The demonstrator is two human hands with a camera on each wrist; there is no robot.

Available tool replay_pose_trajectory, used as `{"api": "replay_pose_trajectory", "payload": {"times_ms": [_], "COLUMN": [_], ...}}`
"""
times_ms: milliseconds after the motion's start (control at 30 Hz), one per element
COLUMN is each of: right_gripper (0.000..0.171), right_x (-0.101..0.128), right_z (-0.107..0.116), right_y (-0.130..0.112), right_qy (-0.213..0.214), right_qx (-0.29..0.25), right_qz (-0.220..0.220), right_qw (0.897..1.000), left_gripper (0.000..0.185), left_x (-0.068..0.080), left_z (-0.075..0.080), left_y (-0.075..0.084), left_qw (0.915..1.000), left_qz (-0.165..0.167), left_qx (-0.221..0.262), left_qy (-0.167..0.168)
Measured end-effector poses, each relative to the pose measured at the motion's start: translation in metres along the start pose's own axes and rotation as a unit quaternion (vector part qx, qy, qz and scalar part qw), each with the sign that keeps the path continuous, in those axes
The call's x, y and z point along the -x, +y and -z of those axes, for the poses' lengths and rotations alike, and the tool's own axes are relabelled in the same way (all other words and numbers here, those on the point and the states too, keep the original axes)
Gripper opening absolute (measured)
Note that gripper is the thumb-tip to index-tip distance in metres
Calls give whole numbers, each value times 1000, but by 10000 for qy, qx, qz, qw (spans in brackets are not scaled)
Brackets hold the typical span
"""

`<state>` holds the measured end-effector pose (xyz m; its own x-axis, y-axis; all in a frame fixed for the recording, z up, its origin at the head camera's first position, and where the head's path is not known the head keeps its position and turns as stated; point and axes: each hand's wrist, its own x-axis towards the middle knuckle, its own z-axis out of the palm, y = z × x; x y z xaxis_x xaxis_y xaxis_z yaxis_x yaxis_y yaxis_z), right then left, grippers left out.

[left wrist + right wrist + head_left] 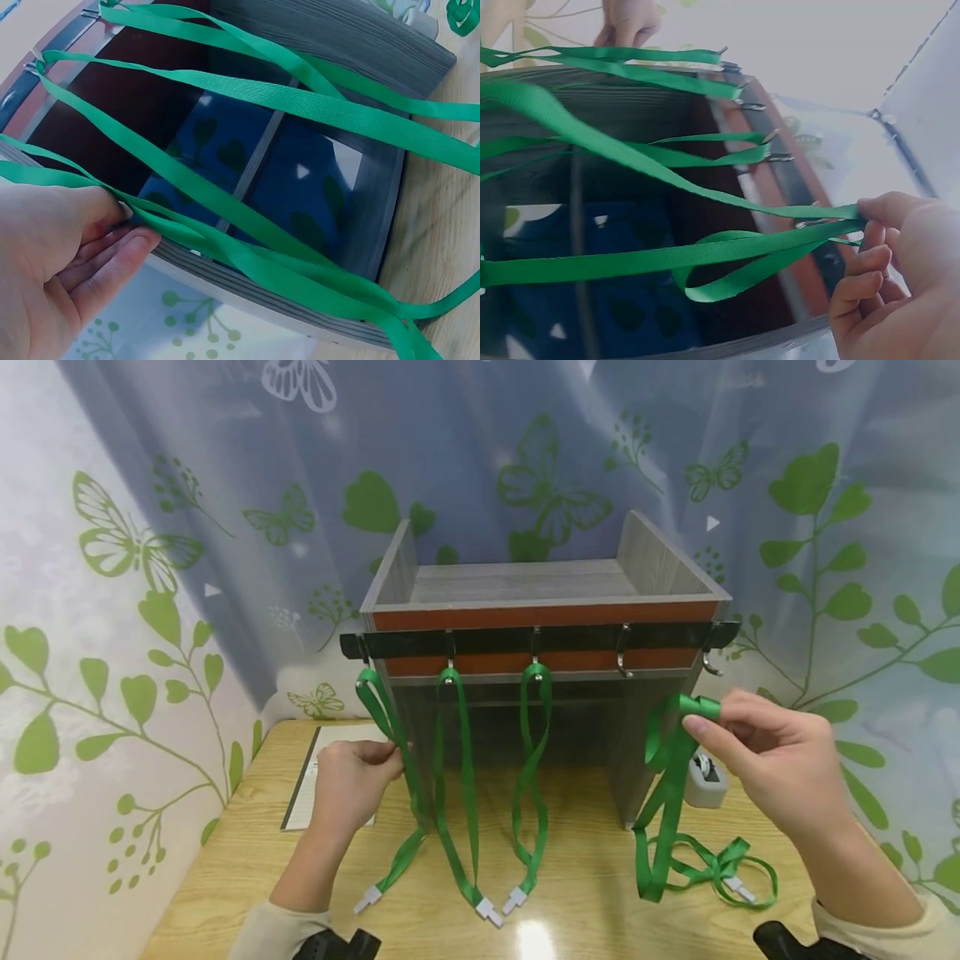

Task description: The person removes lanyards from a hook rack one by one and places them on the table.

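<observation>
A grey wooden shelf [525, 583] stands on the table and carries a black hook rail [577, 639]. Green lanyards hang from its three left hooks. My left hand [386, 758] pinches the strap of the leftmost lanyard [408, 793] below its hook; the left wrist view shows my thumb and fingers [131, 238] closed on that strap [247, 262]. My right hand [705, 722] pinches the top loop of a fourth green lanyard [663, 793], held just below and between the two bare right hooks [622, 662]. In the right wrist view my fingertips [866, 225] grip that loop [705, 255].
Another green lanyard [720, 868] lies loose on the wooden table [570, 927] at the right. A small grey-white object [707, 781] sits beside the shelf's right leg. A paper sheet [307, 777] lies at the left. Leaf-print curtains surround the table.
</observation>
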<state>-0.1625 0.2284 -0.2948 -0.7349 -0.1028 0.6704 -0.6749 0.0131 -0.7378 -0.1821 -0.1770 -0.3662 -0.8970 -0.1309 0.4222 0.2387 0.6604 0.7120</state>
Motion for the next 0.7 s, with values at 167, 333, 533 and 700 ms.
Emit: {"api": "replay_pose_trajectory", "payload": {"times_ms": [167, 333, 533, 700], "right_gripper": [14, 10, 12, 7], "right_x": [12, 27, 42, 50], "right_z": [2, 5, 6, 6], "right_y": [17, 34, 51, 66], "right_qy": [-303, -448, -557, -570], "right_qx": [190, 493, 430, 758], "right_qz": [-376, -843, -1194, -1596], "right_qw": [9987, 9942, 9903, 9826], "left_gripper": [20, 18, 16, 17], "left_x": [0, 1, 0, -1], "left_z": [0, 2, 2, 1], "left_y": [2, 1, 0, -2], "left_qw": [10000, 10000, 9999, 9999], "left_qz": [17, -33, -154, -152], "left_qx": [27, -4, -36, -23], "left_qy": [-5, 8, -12, -41]}}
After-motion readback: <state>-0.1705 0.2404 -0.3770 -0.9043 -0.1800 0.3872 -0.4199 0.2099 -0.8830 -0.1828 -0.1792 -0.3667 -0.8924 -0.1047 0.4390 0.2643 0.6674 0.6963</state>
